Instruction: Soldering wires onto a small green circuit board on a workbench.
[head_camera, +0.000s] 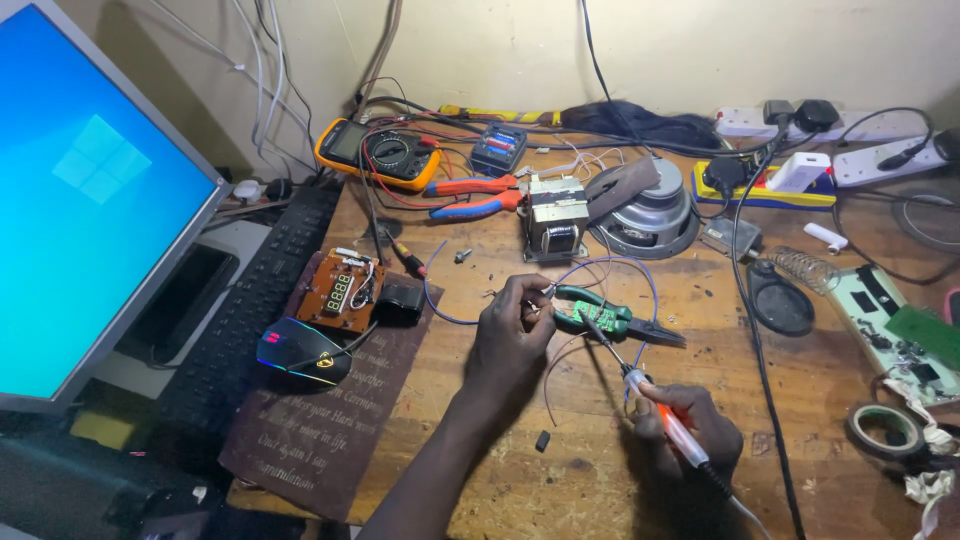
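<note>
While the left hand (512, 335) pinches a blue wire (437, 300) at mid-desk, the right hand (690, 425) grips a soldering iron (640, 385), its long axis running far-left toward the small green circuit board (592, 312) just right of the left fingers (535, 300).

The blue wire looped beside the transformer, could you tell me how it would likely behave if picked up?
The blue wire would probably be floppy: it lies in a loose curve on the wooden bench. It looks thin, so likely very light. One end runs to the left hand, so it might tug there.
</note>
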